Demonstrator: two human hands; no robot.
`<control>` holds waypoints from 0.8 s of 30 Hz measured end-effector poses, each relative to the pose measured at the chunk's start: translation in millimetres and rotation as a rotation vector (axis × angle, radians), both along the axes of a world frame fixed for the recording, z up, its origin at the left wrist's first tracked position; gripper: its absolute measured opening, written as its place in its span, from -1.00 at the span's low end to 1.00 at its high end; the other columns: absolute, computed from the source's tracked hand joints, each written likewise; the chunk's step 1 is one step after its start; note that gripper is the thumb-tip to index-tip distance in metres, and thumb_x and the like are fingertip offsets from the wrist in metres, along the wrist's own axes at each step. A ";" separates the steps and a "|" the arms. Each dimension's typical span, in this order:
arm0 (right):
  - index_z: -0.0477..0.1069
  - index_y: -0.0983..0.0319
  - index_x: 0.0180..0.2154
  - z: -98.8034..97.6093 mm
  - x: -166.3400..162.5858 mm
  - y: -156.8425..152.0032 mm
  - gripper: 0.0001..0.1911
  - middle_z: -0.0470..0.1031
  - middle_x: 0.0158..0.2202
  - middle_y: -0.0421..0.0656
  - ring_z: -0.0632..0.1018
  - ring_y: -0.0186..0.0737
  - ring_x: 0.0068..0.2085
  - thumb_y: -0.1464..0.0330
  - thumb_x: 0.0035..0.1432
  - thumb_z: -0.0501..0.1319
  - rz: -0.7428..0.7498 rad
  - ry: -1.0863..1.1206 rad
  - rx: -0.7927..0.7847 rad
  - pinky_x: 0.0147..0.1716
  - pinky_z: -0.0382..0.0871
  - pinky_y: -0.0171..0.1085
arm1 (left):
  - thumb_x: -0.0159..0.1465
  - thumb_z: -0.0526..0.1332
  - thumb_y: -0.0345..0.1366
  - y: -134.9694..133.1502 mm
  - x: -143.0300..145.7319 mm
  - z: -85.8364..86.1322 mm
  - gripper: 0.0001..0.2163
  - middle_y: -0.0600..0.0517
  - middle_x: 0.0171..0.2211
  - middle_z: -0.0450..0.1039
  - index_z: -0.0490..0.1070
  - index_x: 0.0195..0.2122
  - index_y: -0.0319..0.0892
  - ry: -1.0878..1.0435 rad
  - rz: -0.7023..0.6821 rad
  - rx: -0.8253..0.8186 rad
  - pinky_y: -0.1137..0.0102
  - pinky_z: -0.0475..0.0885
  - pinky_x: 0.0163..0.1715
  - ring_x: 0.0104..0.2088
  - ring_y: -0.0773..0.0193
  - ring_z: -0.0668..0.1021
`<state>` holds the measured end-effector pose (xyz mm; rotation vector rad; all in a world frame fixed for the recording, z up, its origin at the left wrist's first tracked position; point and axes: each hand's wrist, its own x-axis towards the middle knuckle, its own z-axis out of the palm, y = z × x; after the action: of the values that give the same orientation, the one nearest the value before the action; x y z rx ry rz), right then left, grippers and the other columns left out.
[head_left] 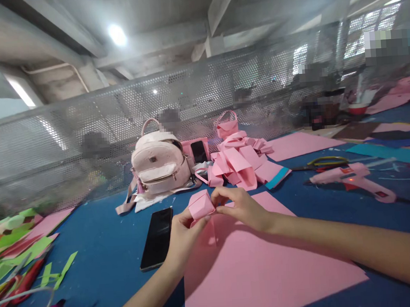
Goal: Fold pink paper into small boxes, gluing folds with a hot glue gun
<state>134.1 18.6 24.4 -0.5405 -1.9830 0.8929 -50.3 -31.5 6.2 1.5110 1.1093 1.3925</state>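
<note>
Between my hands is a small folded piece of pink craft foam or paper [200, 204], boxy in shape, with a flap hanging below it. My left hand [184, 234] grips it from the left, thumb along the lower edge. At its right edge my right hand [242, 207] pinches with thumb and fingertips closed. Both hands are over a large flat pink sheet [269, 270] on the blue table. Just left of my left hand lies a black phone [157, 238].
A pale pink backpack [161, 163] stands behind, beside a pile of folded pink pieces [235, 160] and a little pink handbag [227, 126]. Rightward lie a pink glue gun [354, 180] and yellow-handled scissors [327, 162]. Green scraps [24, 231] and red-handled scissors [27, 280] lie left.
</note>
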 end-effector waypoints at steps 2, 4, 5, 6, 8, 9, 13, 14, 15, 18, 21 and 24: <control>0.42 0.21 -0.33 -1.0 1.1 0.8 -0.94 0.49 -0.36 -0.27 0.46 -0.30 -0.33 0.46 0.15 0.28 0.006 -0.013 0.004 -0.31 0.30 -0.33 | 0.11 0.35 -0.32 1.0 -0.5 -2.3 -0.81 -0.04 -0.18 0.62 0.63 -0.23 -0.16 0.027 0.014 -0.002 0.27 0.40 -0.06 -0.08 0.01 0.56; 0.43 0.21 -0.34 -1.9 1.9 2.1 -0.93 0.49 -0.36 -0.26 0.46 -0.30 -0.33 0.47 0.14 0.29 -0.001 -0.025 0.016 -0.31 0.29 -0.33 | 0.11 0.36 -0.31 1.2 -0.6 -3.7 -0.83 -0.03 -0.20 0.62 0.64 -0.25 -0.16 0.050 0.019 0.013 0.28 0.41 -0.08 -0.11 0.02 0.57; 0.44 0.21 -0.34 -2.2 2.3 2.9 -0.93 0.49 -0.36 -0.26 0.46 -0.30 -0.33 0.47 0.13 0.30 -0.010 -0.024 0.024 -0.31 0.29 -0.33 | 0.11 0.36 -0.30 0.9 -0.4 -4.0 -0.82 -0.03 -0.20 0.62 0.64 -0.25 -0.15 0.055 0.018 0.025 0.28 0.41 -0.09 -0.11 0.02 0.57; 0.44 0.21 -0.34 -2.4 2.7 3.7 -0.93 0.50 -0.35 -0.26 0.47 -0.29 -0.32 0.47 0.12 0.30 -0.019 -0.017 0.030 -0.30 0.29 -0.32 | 0.12 0.36 -0.28 0.2 0.0 -3.8 -0.82 -0.03 -0.18 0.62 0.64 -0.23 -0.14 0.055 0.017 0.040 0.29 0.40 -0.08 -0.10 0.03 0.56; 0.45 0.21 -0.33 -2.0 3.4 5.0 -0.93 0.50 -0.34 -0.24 0.47 -0.28 -0.31 0.44 0.12 0.32 -0.028 0.006 0.037 -0.30 0.30 -0.32 | 0.16 0.34 -0.26 -2.0 1.3 -2.4 -0.79 -0.03 -0.14 0.60 0.62 -0.17 -0.11 0.038 0.018 0.063 0.29 0.40 -0.05 -0.06 0.03 0.55; 0.45 0.21 -0.33 -1.4 3.7 5.4 -0.93 0.50 -0.34 -0.23 0.48 -0.28 -0.31 0.42 0.12 0.33 -0.026 0.015 0.038 -0.30 0.31 -0.32 | 0.17 0.33 -0.25 -3.4 2.2 -1.3 -0.77 -0.03 -0.12 0.60 0.61 -0.14 -0.10 0.026 0.021 0.068 0.28 0.39 -0.03 -0.04 0.04 0.54; 0.45 0.22 -0.33 2.7 4.9 4.4 -0.86 0.48 -0.36 -0.23 0.47 -0.29 -0.33 0.30 0.13 0.34 0.012 0.012 0.022 -0.32 0.31 -0.32 | 0.20 0.31 -0.22 -7.7 5.4 3.0 -0.74 -0.04 -0.13 0.60 0.59 -0.09 -0.09 -0.004 0.020 0.057 0.26 0.39 -0.01 -0.03 0.03 0.55; 0.44 0.22 -0.34 3.7 5.2 3.8 -0.84 0.47 -0.37 -0.23 0.47 -0.29 -0.34 0.28 0.13 0.34 0.020 0.012 0.014 -0.32 0.31 -0.32 | 0.20 0.31 -0.21 -8.2 5.7 3.3 -0.74 -0.05 -0.14 0.61 0.58 -0.08 -0.09 -0.010 0.012 0.058 0.26 0.40 -0.01 -0.03 0.03 0.55; 0.44 0.23 -0.34 4.5 5.5 3.2 -0.83 0.47 -0.37 -0.23 0.47 -0.29 -0.34 0.27 0.13 0.33 0.026 0.014 0.004 -0.32 0.32 -0.32 | 0.20 0.31 -0.21 -8.6 5.7 3.3 -0.74 -0.05 -0.14 0.61 0.58 -0.08 -0.09 -0.015 0.008 0.062 0.25 0.40 -0.02 -0.04 0.03 0.55; 0.43 0.22 -0.33 5.5 6.1 2.0 -0.83 0.47 -0.36 -0.23 0.46 -0.30 -0.34 0.26 0.13 0.33 0.036 0.020 -0.011 -0.32 0.33 -0.32 | 0.20 0.31 -0.20 -9.1 4.7 1.7 -0.76 -0.05 -0.16 0.62 0.60 -0.12 -0.09 -0.003 0.019 0.075 0.25 0.41 -0.03 -0.09 0.04 0.57; 0.44 0.22 -0.31 4.4 6.2 2.7 -0.83 0.48 -0.34 -0.22 0.48 -0.30 -0.32 0.27 0.13 0.34 0.046 0.033 -0.021 -0.29 0.35 -0.31 | 0.20 0.32 -0.22 -9.6 3.7 -0.3 -0.78 -0.03 -0.17 0.62 0.61 -0.15 -0.09 0.032 0.031 0.092 0.26 0.42 -0.05 -0.11 0.05 0.57; 0.44 0.21 -0.30 2.6 5.2 4.6 -0.82 0.50 -0.32 -0.22 0.52 -0.29 -0.30 0.29 0.10 0.37 0.057 0.067 -0.059 -0.27 0.38 -0.30 | 0.18 0.33 -0.25 -10.5 4.3 -0.8 -0.81 -0.02 -0.18 0.62 0.63 -0.19 -0.09 0.040 0.040 0.114 0.27 0.43 -0.08 -0.10 0.02 0.57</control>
<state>139.3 23.2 27.0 -0.4831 -1.9249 0.9949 -46.0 -42.0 5.4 1.6122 1.1060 1.4803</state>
